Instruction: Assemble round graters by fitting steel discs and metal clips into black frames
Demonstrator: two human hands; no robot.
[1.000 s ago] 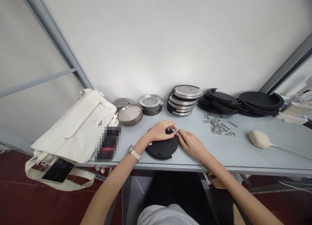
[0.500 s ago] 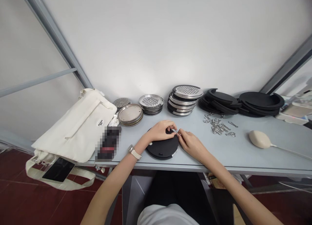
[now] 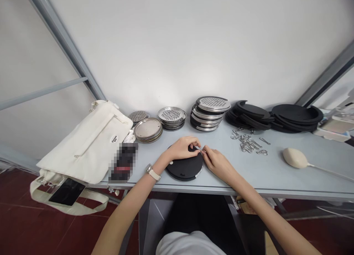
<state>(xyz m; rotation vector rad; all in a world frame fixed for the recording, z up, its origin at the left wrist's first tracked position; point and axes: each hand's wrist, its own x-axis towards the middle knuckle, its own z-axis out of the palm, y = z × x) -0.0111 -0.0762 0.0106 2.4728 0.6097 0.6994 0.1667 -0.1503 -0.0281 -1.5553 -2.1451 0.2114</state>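
In the head view a round black plastic disc [image 3: 184, 168] lies flat near the table's front edge, with a strip of shiny metal showing along its right rim. Over its far side my left hand [image 3: 184, 148] is bent, thumb and fingers pinched together by the disc's upper right edge. My right hand [image 3: 217, 161] rests beside the disc and also pinches there. Between the two sets of fingertips a small metal piece [image 3: 198, 149] shows; most of it is hidden. To the right lies a heap of small metal clips [image 3: 249, 143].
Along the wall stand stacked metal grater discs [image 3: 171, 115], plain metal discs [image 3: 148, 128], grater discs with black rims [image 3: 210, 113] and black round holders [image 3: 297, 115]. A white bag [image 3: 85, 144] lies left, beside a blurred dark item [image 3: 123, 163]. A beige-headed tool [image 3: 294, 158] lies right.
Hardly anything differs. Both hands keep their pinch at the disc's upper right edge, and the view has shifted very slightly.
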